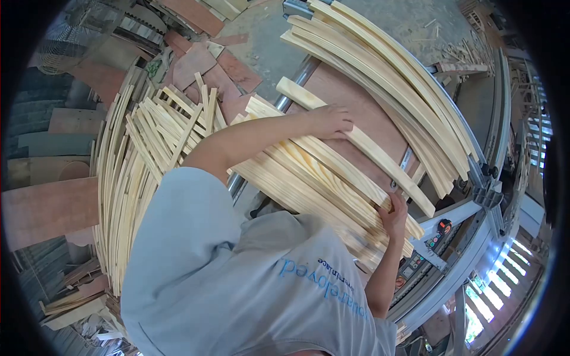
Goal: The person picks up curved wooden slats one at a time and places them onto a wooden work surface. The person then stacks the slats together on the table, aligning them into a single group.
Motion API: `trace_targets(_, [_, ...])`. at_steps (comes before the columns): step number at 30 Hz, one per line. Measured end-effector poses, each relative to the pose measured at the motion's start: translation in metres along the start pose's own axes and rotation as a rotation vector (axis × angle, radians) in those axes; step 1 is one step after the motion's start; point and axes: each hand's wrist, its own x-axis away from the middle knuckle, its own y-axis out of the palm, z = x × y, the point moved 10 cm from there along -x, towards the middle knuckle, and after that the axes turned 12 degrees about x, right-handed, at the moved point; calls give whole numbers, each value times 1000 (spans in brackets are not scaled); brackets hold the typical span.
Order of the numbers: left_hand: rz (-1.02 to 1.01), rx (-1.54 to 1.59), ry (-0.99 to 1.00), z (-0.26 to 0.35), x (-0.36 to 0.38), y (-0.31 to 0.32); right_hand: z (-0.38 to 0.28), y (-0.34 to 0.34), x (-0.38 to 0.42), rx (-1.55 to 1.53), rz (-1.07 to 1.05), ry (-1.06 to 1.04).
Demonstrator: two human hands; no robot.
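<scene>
My left hand lies over a pale wooden strip, its fingers curled round the far edge. This strip is set apart from the others and slants across a reddish-brown board. Lower right, my right hand has its fingers and thumb closed about the end of another wooden strip. That one lies at the edge of a row of wider planks with visible grain, close in front of my body. The fingertips of my right hand are partly hidden by the wood.
A stack of long strips lies along the far side. To the left is a large loose pile of thin strips. A control panel with buttons sits at right, near a tape measure. Brown sheet offcuts cover the floor.
</scene>
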Motion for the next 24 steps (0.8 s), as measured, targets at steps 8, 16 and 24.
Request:
trace_targets(8, [305,251,-472,-45,50,-128,32,-25,2,-22,162,-53])
trace_targets(16, [181,660,-925,-163,170,-83,75,-24,-39,89,303,-142])
trace_targets(24, [-33,192,-888,-137,140,-107,94,-18,-54,163,206,13])
